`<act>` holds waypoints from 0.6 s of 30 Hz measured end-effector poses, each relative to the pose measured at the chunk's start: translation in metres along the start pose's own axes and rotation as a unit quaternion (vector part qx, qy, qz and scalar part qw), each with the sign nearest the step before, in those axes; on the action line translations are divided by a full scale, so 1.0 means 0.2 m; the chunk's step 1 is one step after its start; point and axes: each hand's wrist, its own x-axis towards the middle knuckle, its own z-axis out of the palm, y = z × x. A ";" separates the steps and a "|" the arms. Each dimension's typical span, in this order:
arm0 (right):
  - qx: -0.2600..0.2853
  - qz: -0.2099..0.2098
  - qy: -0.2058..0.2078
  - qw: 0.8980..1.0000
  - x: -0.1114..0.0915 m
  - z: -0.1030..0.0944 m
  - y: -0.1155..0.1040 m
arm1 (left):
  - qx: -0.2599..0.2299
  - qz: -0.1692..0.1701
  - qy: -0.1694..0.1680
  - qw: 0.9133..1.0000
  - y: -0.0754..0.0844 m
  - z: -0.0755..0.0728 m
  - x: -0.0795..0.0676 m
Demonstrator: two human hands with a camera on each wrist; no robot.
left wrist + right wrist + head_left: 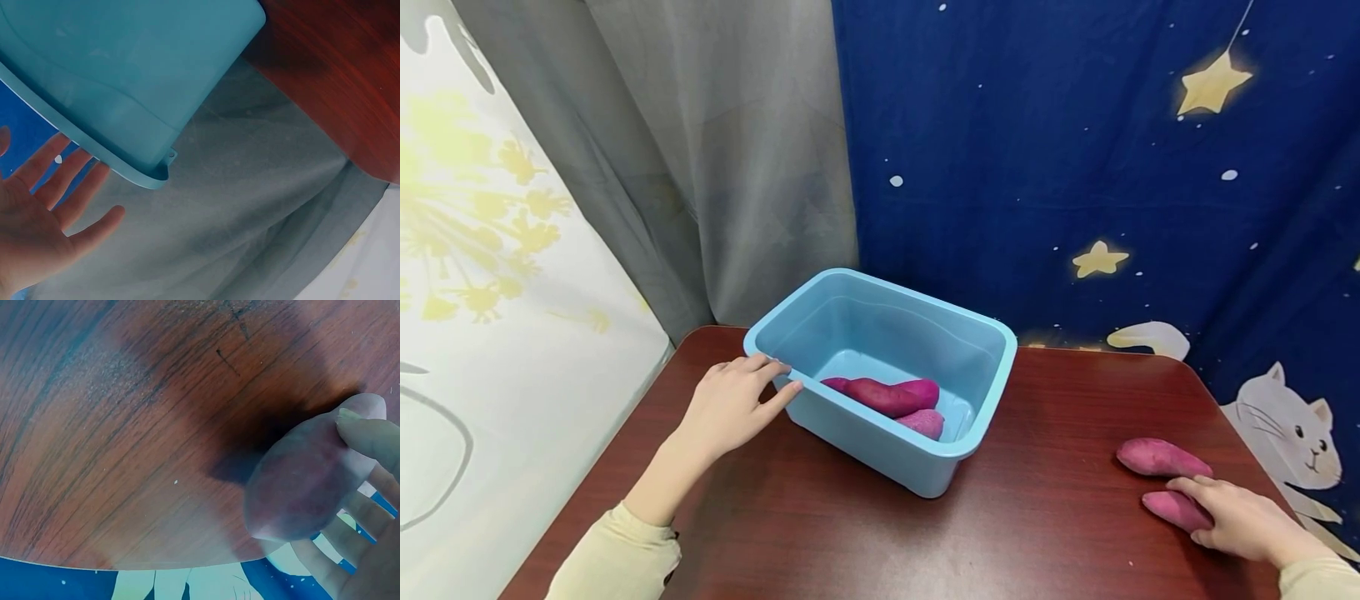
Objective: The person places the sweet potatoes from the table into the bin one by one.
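Gripping a sweet potato [1175, 509] on the right, with a blue plastic tub [865, 446] across the worktop [1045, 542]

Head view first, and the action is at the right: the right hand [1251, 525] closes thumb and fingers around one end of the nearer sweet potato. Its neighbour, the farther sweet potato [1161, 458], lies just beyond the fingers; whether they brush it, I can't tell. Over in the tub, a small cluster of sweet potatoes [883, 396] sits toward the near wall. So this looks like the pick-up step, I'd judge, with loading under way and two left outside. The next move seems to call for a lift, then a long sweep leftward, high enough to beat the tub's near rim. Good room for it: a broad stretch of worktop lies between, and the tub's far half shows bare floor for a landing. Tight spot? Behind the tub, where the grey curtain [760, 167] and the starry blue curtain [970, 167] hang close.

Left wrist now: the left hand is spread, thumb well out, fingertips at the tub's rim near a corner. It's a light steadying touch by the look of it, nothing gripped.

And to the right wrist: thumb on one side of the sweet potato, fingers round the other, a pinch close to the worktop's curved edge. A dark shadow falls beside it; whether it's off the surface, I can't say. Drifting outward would risk a drop; inward is the safe line.
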 end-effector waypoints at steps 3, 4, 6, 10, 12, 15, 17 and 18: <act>0.007 0.004 -0.016 1.000 0.01 0.00 0.00 | 0.000 -0.001 -0.001 1.000 0.00 0.00 0.00; 0.010 0.004 -0.021 1.000 0.01 0.00 0.00 | 0.000 -0.001 0.000 1.000 0.00 0.00 0.00; 0.016 0.006 -0.032 0.999 0.02 0.00 0.00 | 0.001 0.000 0.000 1.000 0.00 0.01 0.00; 0.027 0.004 -0.046 0.999 0.02 0.00 0.00 | 0.001 0.001 0.003 1.000 0.00 0.01 0.00; 0.028 0.004 -0.048 0.998 0.03 0.00 0.00 | 0.001 0.002 0.004 1.000 0.00 0.00 0.00; 0.024 -0.002 -0.044 0.999 0.03 0.00 0.00 | 0.000 0.002 0.005 1.000 0.00 0.00 0.00; 0.018 -0.009 -0.036 0.999 0.03 0.00 0.00 | 0.001 0.001 0.004 1.000 0.00 0.00 0.00; 0.016 -0.012 -0.034 0.999 0.03 -0.01 0.00 | 0.001 0.000 0.003 1.000 0.00 0.00 0.00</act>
